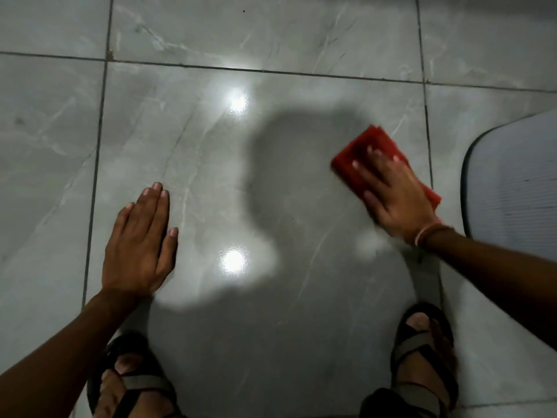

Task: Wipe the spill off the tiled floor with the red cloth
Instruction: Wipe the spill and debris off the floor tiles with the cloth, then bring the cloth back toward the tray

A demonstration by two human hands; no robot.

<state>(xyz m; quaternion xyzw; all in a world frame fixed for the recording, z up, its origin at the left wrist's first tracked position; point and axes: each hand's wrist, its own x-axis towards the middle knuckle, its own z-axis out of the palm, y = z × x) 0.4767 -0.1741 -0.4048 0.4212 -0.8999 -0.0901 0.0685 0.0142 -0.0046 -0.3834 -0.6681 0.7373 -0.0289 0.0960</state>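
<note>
The red cloth [375,146] lies folded flat on the grey marble-look tiled floor [211,164], right of centre. My right hand [391,194] presses down on it with fingers spread; the cloth sticks out beyond the fingertips and behind the palm. My left hand [140,239] rests flat on the tile at the left, fingers together, holding nothing. The tile is glossy with two bright light reflections and a dark shadow of my head in the middle. I cannot make out the spill's outline; a pale smear [370,245] shows near my right wrist.
My two feet in strapped sandals [422,351] [132,384] stand at the bottom of the view. A grey ribbed mat with a dark rim [512,182] lies at the right edge, close to the cloth. Dark grout lines cross the floor.
</note>
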